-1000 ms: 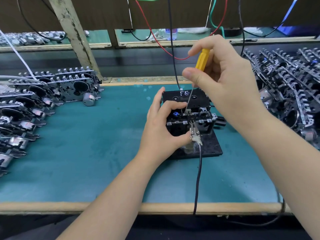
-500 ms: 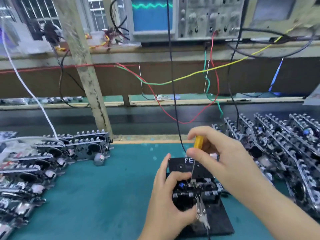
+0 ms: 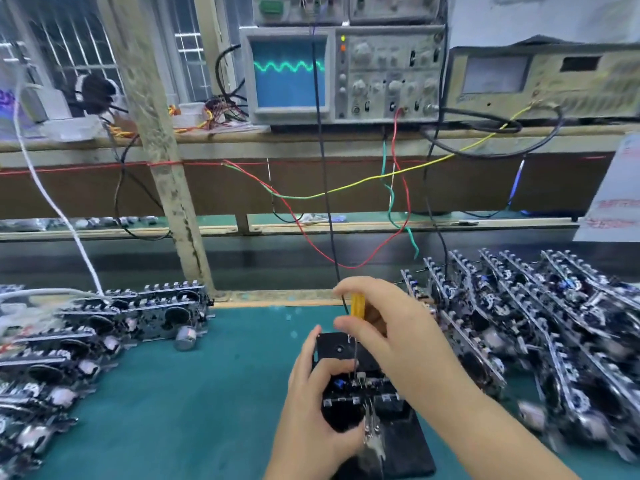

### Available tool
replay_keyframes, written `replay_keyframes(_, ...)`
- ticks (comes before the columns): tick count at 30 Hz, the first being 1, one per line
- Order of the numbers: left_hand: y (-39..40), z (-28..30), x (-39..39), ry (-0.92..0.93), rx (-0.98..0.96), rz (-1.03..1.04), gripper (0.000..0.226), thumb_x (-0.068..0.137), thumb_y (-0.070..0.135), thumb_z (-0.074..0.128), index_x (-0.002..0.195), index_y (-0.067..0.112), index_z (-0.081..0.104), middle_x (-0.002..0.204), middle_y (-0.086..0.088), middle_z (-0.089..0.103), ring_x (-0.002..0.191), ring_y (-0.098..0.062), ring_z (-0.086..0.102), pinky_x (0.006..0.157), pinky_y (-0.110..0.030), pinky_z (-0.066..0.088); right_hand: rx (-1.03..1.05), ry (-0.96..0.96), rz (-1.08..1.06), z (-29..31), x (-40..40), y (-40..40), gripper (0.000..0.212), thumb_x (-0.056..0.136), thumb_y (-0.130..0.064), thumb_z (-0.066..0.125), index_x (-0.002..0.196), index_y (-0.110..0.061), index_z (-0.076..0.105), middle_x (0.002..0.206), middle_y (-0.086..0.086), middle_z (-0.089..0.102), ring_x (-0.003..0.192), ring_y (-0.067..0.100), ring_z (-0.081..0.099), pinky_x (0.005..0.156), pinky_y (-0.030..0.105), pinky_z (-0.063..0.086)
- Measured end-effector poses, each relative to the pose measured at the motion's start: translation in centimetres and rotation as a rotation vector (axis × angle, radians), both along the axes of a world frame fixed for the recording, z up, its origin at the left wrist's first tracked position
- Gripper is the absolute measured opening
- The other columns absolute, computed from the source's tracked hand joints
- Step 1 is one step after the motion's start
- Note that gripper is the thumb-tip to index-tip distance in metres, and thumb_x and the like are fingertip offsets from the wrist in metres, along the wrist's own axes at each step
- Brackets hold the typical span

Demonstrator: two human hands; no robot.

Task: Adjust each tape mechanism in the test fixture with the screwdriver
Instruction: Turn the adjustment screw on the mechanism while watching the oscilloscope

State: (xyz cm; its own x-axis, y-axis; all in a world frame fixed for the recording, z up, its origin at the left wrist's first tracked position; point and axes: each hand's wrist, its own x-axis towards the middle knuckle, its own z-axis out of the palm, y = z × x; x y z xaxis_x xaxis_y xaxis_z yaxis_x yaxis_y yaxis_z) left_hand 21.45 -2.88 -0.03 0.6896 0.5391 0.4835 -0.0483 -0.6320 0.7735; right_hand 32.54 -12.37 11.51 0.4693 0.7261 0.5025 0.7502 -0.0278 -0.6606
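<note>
A black tape mechanism (image 3: pixel 360 398) sits in the black test fixture (image 3: pixel 405 445) on the green mat, low in the view. My left hand (image 3: pixel 311 410) grips the mechanism from its left side, thumb on top. My right hand (image 3: pixel 391 337) pinches the yellow-handled screwdriver (image 3: pixel 357 306) upright; its thin shaft reaches down to the mechanism's top by a small blue part. A metal clip (image 3: pixel 372 433) with a cable sits on the front of the mechanism.
Rows of tape mechanisms lie at the left (image 3: pixel 69 344) and piled at the right (image 3: pixel 554 341). An oscilloscope (image 3: pixel 343 74) showing a green wave stands on the shelf behind. Coloured wires (image 3: pixel 346 188) hang down. A post (image 3: pixel 173 202) rises at back left.
The camera has tilted upward, bringing the oscilloscope and shelf into view. Both hands keep their hold on the mechanism and screwdriver at the fixture.
</note>
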Motion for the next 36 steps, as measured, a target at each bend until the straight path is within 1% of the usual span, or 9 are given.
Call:
replay_keyframes(4,0.0,0.0,0.0,-0.012,-0.008,0.003,0.063,0.06,0.034,0.087,0.112,0.054,0.058,0.161,0.031,0.016,0.145,0.002,0.032,0.107,-0.027,0.042,-0.035,0.221,0.114,0.8,1.0,-1.2,0.035,0.1,-0.004,0.058,0.121,-0.032,0.062,0.106,-0.012,0.074,0.101,0.005,0.07,0.093,0.03,0.055)
replay_keyframes(7,0.0,-0.2,-0.1,-0.012,-0.007,-0.002,0.063,0.06,0.036,0.088,0.113,0.053,0.059,0.161,0.032,0.015,0.146,0.004,0.03,0.107,-0.027,0.039,0.057,0.283,0.079,1.0,0.9,-1.5,0.025,0.089,-0.003,0.073,0.096,-0.027,0.067,0.085,0.0,0.074,0.079,0.012,0.073,0.08,0.036,0.059)
replay_keyframes(9,0.1,-0.2,-0.1,-0.009,-0.005,-0.002,0.063,0.06,0.034,0.089,0.113,0.053,0.059,0.161,0.032,0.015,0.146,0.005,0.028,0.106,-0.027,0.039,0.101,0.199,0.006,0.5,0.4,-1.3,0.026,0.082,-0.011,0.082,0.089,-0.028,0.063,0.076,-0.001,0.068,0.066,0.008,0.063,0.069,0.021,0.052)
replay_keyframes(17,-0.1,-0.2,-0.2,0.007,-0.003,0.007,0.061,0.058,0.044,0.082,0.113,0.055,0.058,0.16,0.035,0.014,0.144,0.002,0.033,0.103,-0.033,0.044,-0.012,0.03,0.019,-0.1,0.5,-1.6,0.03,0.102,-0.021,0.058,0.129,-0.034,0.058,0.11,-0.015,0.065,0.103,0.001,0.059,0.092,0.017,0.043)
replay_keyframes(24,0.2,-0.6,-0.2,0.01,-0.013,-0.011,0.065,0.057,0.042,0.084,0.116,0.053,0.059,0.159,0.036,0.015,0.14,-0.006,0.044,0.102,-0.038,0.049,0.154,0.328,0.123,-0.1,0.0,-2.2,0.019,0.09,-0.009,0.073,0.089,-0.027,0.066,0.084,0.0,0.074,0.082,0.016,0.073,0.086,0.04,0.056)
replay_keyframes(27,0.5,-0.8,-0.1,0.016,-0.008,-0.018,0.066,0.057,0.044,0.083,0.119,0.052,0.06,0.16,0.035,0.015,0.138,-0.008,0.047,0.103,-0.042,0.048,0.302,0.342,0.045,-0.8,0.0,-2.8,0.014,0.101,-0.036,0.054,0.089,-0.03,0.059,0.081,-0.003,0.066,0.077,0.012,0.062,0.077,0.028,0.05)
replay_keyframes(29,0.6,-0.8,0.1,0.009,0.007,-0.018,0.065,0.056,0.047,0.082,0.117,0.054,0.06,0.16,0.034,0.017,0.138,-0.005,0.045,0.103,-0.042,0.047,0.1,0.19,-0.075,-1.9,1.1,-3.4,0.027,0.102,-0.048,0.038,0.09,-0.031,0.055,0.086,-0.011,0.06,0.088,0.004,0.053,0.087,0.028,0.04)
replay_keyframes(32,0.6,-0.8,0.1,-0.002,0.003,-0.021,0.065,0.053,0.049,0.082,0.115,0.054,0.062,0.16,0.031,0.022,0.136,0.002,0.045,0.102,-0.04,0.047,-0.338,-0.076,-0.198,-4.7,1.9,-4.2,0.016,0.103,-0.048,0.041,0.105,-0.035,0.05,0.112,-0.027,0.049,0.121,-0.006,0.027,0.114,0.036,0.013)
replay_keyframes(36,0.3,-0.5,0.1,0.0,-0.01,-0.026,0.063,0.052,0.05,0.079,0.112,0.054,0.062,0.158,0.033,0.023,0.135,0.009,0.042,0.098,-0.032,0.045,-0.245,0.053,-0.185,-6.7,1.0,-4.9,0.021,0.1,-0.048,0.042,0.118,-0.041,0.05,0.12,-0.04,0.038,0.129,-0.01,0.012,0.108,0.037,0.014)
